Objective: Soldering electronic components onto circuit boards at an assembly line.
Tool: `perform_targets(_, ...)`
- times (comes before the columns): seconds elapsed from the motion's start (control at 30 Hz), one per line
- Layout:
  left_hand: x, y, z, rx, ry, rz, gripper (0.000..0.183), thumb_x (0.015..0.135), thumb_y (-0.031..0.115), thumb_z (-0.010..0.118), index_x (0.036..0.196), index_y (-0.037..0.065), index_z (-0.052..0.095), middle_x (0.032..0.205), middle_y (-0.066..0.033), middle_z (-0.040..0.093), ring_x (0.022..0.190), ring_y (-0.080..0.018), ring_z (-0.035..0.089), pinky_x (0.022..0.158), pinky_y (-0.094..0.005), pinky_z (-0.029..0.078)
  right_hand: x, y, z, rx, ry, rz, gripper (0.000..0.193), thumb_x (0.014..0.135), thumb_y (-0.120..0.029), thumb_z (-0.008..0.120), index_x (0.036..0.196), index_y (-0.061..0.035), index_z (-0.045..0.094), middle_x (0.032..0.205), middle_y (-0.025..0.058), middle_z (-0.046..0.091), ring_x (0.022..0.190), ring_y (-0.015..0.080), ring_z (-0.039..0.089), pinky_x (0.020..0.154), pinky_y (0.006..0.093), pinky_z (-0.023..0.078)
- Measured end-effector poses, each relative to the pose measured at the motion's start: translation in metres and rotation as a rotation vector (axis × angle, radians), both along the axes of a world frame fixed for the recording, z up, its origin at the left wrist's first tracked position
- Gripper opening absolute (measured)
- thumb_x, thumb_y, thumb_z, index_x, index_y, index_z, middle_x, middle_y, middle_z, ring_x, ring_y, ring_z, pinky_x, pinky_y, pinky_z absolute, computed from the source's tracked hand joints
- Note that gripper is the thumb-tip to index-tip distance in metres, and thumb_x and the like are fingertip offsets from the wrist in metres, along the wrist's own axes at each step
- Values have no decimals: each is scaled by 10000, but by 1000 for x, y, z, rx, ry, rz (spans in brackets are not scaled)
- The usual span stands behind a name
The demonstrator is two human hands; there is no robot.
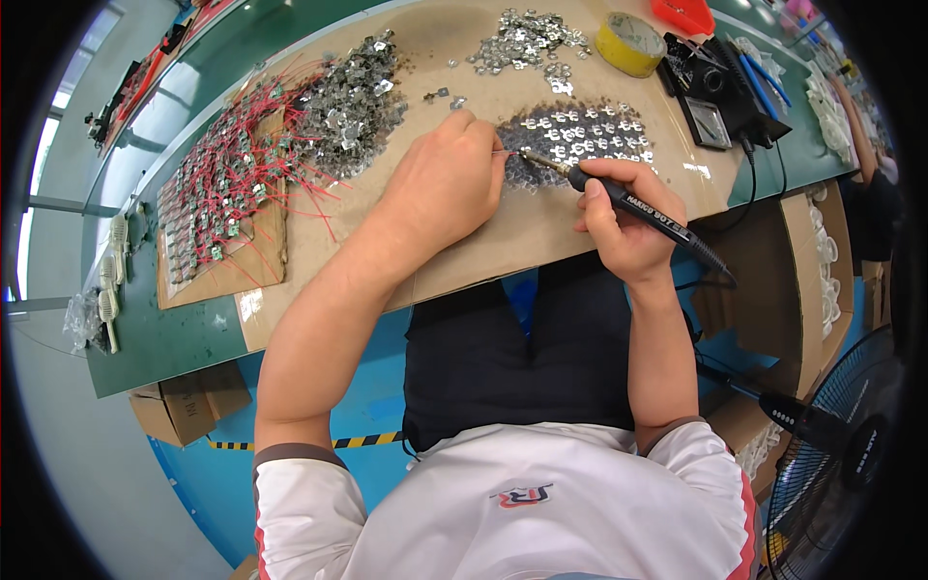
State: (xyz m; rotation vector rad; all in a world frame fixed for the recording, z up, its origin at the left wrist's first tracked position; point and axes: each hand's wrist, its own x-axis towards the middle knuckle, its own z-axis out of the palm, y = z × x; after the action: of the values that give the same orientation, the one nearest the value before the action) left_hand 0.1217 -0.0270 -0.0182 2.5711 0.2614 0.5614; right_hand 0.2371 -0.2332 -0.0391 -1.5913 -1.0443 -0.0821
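My right hand (633, 217) grips the black handle of a soldering iron (628, 198), whose metal tip points left over the work. Closed in a pinch, my left hand (449, 174) holds a thin wire (504, 152) beside that tip; its fingertips are partly hidden. Under and beyond the iron, small silver metal pieces (590, 126) lie in rows on a darkened patch of the cardboard sheet (454, 246). Left of my left hand is a heap of loose metal parts (348, 111), next to many small boards with red wires (227, 193).
Another pile of metal pieces (532, 41) lies farther back. Beside it are a yellow tape roll (630, 44), a red tray (684, 14) and a black soldering station (725, 87) with a cable. Cardboard boxes (773, 271) and a fan (841, 445) stand at the right.
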Motion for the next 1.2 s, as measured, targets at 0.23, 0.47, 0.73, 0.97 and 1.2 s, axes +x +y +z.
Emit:
perform_targets(0.23, 4, -2, 1, 20, 36, 16, 124, 937, 108, 721, 934, -14, 703, 956, -189, 680, 891, -403, 683, 797, -480, 557, 2, -2, 3, -32, -17, -1, 177, 953, 6, 690, 1118, 64, 720, 814, 89, 736, 651, 102, 718, 576, 232, 605)
perform_targets(0.47, 3, 2, 0, 39, 33, 28, 139, 941, 121, 718, 940, -18, 711, 969, -205, 683, 928, -408, 686, 834, -480, 569, -3, 3, 5, 79, 131, 10, 190, 991, 5, 653, 1167, 61, 694, 816, 102, 721, 605, 112, 688, 583, 250, 602)
perform_targets(0.73, 1, -2, -1, 55, 114, -14, 189, 972, 158, 690, 993, -29, 695, 1030, -220, 670, 927, -433, 702, 839, -512, 588, 14, 41, 58, 11, 179, 106, 273, 1099, -59, 556, 1340, 4, 669, 949, 121, 771, 602, 56, 594, 546, 209, 509)
perform_targets(0.97, 1, -2, -2, 74, 114, 0, 234, 974, 176, 683, 1009, -55, 678, 1037, -248, 664, 923, -441, 709, 844, -521, 589, 48, 148, 65, -250, -239, 380, 297, 975, -45, 688, 1265, -104, 707, 921, 47, 781, 783, 128, 683, 749, 293, 571)
perform_targets(1.2, 4, -2, -3, 47, 76, -30, 237, 973, 165, 677, 1034, -64, 668, 1064, -254, 659, 948, -448, 712, 850, -527, 590, 57, 178, 56, -454, -237, 486, 362, 899, -59, 759, 1249, -130, 699, 911, 61, 752, 827, 180, 708, 790, 342, 581)
